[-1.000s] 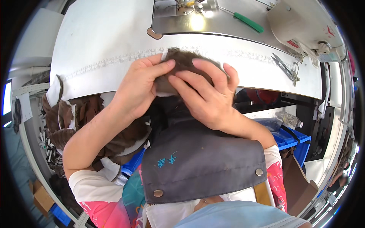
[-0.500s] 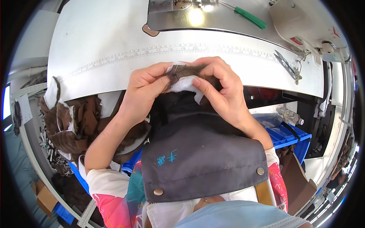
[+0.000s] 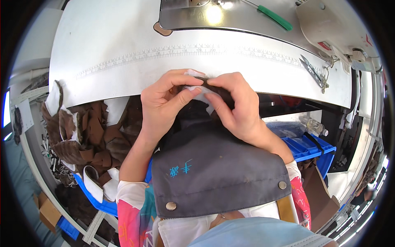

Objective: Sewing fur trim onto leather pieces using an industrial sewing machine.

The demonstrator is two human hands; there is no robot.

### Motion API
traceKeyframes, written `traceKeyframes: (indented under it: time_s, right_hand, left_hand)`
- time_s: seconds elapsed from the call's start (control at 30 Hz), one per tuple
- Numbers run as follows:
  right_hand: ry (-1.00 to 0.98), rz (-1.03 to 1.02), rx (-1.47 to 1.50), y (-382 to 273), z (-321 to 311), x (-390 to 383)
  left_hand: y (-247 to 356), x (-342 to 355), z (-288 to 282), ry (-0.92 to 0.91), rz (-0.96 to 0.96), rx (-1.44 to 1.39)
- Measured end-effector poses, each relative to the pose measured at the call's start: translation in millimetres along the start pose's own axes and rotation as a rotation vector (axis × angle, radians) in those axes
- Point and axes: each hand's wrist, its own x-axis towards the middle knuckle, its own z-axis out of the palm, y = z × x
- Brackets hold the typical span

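The small, soft piece of furry fabric (image 3: pixel 200 97) was dark brown on its pile side and white on its backing. The heaped, irregular scraps of plush cloth (image 3: pixel 98 127) repeated that brown and white. The broad, flat worktable (image 3: pixel 103 41) was white, patterned with fine grey ruler markings. The smooth metal machine bed (image 3: pixel 238 18) was silver, the rounded machine housing (image 3: pixel 329 24) cream, the long screwdriver handle (image 3: pixel 275 17) green. The wide cloth apron (image 3: pixel 218 173) was charcoal grey with turquoise lettering; the fabric sleeve (image 3: pixel 131 206) mixed white, pink and teal. The rectangular plastic bin (image 3: pixel 310 150) was bright blue.
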Motion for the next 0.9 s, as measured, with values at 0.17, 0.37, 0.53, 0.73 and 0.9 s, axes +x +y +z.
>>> traceKeyframes:
  time_s: [0.17,0.37,0.53,0.73,0.9]
  right_hand:
    - [-0.040,-0.084,-0.086,2.2,-3.8,-1.0]
    - [-0.109,0.088,0.084,0.8,-3.6,-3.0]
    - [-0.042,0.080,0.119,0.1,-1.4,-5.6]
    - [-0.121,0.138,0.180,-2.6,-1.8,-2.4]
    - [-0.359,-0.086,0.181,2.4,-16.3,18.5]
  left_hand:
    - [-5.6,-3.6,-1.5,0.018,-0.059,-0.098]
    - [-8.7,-8.6,-1.2,0.031,-0.085,-0.115]
    - [-11.3,-13.1,6.0,0.092,-0.095,-0.224]
    - [-10.3,-7.8,2.0,0.113,-0.143,-0.228]
    - [-3.9,14.6,-11.4,0.012,-0.311,-0.209]
